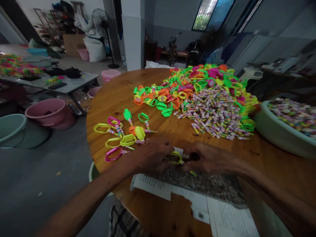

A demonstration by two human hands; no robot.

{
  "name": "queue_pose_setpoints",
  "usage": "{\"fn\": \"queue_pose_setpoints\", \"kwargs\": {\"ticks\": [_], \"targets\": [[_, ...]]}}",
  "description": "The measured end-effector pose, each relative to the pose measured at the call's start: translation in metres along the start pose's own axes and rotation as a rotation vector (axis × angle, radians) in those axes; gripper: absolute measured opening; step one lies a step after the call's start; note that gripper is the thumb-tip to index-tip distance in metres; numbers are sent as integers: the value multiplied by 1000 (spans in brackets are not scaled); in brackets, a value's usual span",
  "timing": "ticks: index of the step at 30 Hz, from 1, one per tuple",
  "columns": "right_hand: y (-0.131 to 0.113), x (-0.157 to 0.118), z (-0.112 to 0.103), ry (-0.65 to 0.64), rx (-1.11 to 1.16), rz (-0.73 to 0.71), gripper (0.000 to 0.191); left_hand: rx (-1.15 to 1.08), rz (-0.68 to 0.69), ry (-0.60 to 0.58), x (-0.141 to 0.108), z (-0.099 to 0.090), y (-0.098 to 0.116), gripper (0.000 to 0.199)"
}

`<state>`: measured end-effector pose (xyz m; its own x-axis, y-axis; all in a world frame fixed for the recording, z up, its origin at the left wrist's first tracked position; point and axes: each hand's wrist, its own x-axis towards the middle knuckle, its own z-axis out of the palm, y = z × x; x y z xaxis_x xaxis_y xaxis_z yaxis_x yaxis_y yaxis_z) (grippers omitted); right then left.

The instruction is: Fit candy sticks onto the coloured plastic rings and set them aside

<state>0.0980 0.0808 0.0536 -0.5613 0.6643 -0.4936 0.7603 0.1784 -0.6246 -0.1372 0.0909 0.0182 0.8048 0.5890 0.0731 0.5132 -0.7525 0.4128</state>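
My left hand [154, 154] is closed around the edge of a yellow toy watch [176, 158] with a looped strap. Opposite it, my right hand [208, 158] has its fingers curled in at the watch's other side; what they pinch is hidden. Both hands are over a dark speckled slab [217, 186] near the table's front. A small candy tube [193, 173] shows just below my right hand. To the left lie several watches with candy tubes joined to them, among them a pink watch [114, 154] and a green one [143, 117].
A heap of colourful toy watches [172, 90] and a pile of candy tubes [217, 112] cover the back right of the round wooden table [111, 98]. A pale green basin [283, 138] of candy stands at right. Printed paper [229, 214] lies under the slab. Buckets [50, 113] stand on the floor.
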Motion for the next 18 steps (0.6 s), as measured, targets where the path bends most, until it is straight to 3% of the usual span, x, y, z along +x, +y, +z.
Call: {"fn": "queue_pose_setpoints", "kwargs": {"ticks": [4,10,18], "targets": [[4,2,-3,-1,-66,39,31,39,46,12,7,-5,-5,21],[13,10,-6,-31,7,34,36,0,27,-107,15,-9,-4,21],[13,20,-12,-145,93,-5,31,-34,30,-96,17,-4,-10,22]]}}
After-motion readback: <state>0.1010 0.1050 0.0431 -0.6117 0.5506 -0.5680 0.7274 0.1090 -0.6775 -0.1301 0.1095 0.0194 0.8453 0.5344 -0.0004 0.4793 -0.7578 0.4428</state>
